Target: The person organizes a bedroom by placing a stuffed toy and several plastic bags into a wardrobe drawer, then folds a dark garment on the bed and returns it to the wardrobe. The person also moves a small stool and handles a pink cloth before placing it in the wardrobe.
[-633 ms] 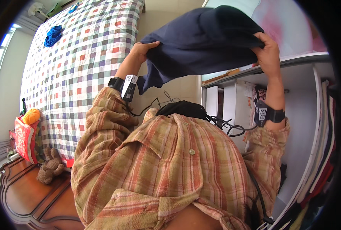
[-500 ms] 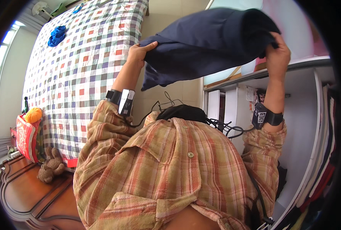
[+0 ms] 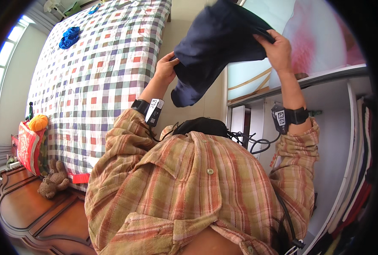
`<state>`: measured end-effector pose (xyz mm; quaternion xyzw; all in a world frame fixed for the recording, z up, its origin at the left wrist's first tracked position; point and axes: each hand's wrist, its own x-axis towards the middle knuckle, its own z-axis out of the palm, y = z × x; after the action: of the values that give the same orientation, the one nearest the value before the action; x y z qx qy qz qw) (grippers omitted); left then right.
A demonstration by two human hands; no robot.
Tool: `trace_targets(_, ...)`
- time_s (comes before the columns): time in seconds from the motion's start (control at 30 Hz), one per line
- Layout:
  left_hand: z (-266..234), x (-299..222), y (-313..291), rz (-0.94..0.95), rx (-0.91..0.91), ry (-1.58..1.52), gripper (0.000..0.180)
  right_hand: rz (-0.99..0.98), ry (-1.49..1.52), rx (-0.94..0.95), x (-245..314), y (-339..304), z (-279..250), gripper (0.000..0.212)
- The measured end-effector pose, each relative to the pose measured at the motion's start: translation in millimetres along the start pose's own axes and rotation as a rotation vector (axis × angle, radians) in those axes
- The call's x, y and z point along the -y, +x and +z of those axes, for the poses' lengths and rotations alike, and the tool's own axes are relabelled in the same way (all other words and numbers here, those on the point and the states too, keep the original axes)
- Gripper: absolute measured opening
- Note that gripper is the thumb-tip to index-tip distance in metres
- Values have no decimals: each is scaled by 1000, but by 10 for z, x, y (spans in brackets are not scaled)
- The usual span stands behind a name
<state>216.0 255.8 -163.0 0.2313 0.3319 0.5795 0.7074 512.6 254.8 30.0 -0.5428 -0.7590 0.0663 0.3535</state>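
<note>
A dark navy cloth garment point(image 3: 218, 42) hangs in the air between my two hands, its exact kind hard to make out. My left hand point(image 3: 167, 68) pinches its left edge, thumb on top. At the upper right edge, my right hand point(image 3: 278, 50) grips the fabric between thumb and fingers. The cloth is partly folded over itself; one end droops toward me and the far end reaches the top of the view. Both arms are stretched out, with a black strapped device on each forearm.
To the left is a bed with a checked sheet point(image 3: 99, 76), a blue cloth bundle point(image 3: 69, 38) on it. A teddy bear point(image 3: 53, 180), red cushion point(image 3: 28, 142) and orange cushion point(image 3: 38, 123) lie near the wooden headboard point(image 3: 23, 199). An opened wardrobe point(image 3: 329, 102) with hanging clothes point(image 3: 359, 170) stands right.
My right hand has moved left, closer to my left hand, which shifted slightly right. The garment has swung from stretched sideways to a more upright slant, its far end rising.
</note>
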Motion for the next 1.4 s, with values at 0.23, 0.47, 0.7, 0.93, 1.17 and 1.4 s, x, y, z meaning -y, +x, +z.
trace_targets(0.23, -123, -268, 58, 193, 54, 94, 57, -68, 72, -207, -149, 205, -309, 22)
trace_targets(0.47, -199, -454, 23, 226, -49, 568, 60, -128, 39, -3, -49, 303, -419, 17)
trace_targets(0.7, -129, -668, -99, 234, -56, 1177, 40, -147, 46, -3, -28, 346, -649, 16)
trace_targets(0.93, -73, -921, -417, 550, 127, 1478, 29, -233, 188, 62, 189, 259, -1120, 17)
trace_targets(1.17, 31, -929, -444, -296, 1343, 2, 52, -150, 167, -154, 589, 141, -1758, 25)
trace_targets(1.4, -402, 518, -811, -551, 603, -459, 58, -26, 642, -48, 388, 853, -926, 18)
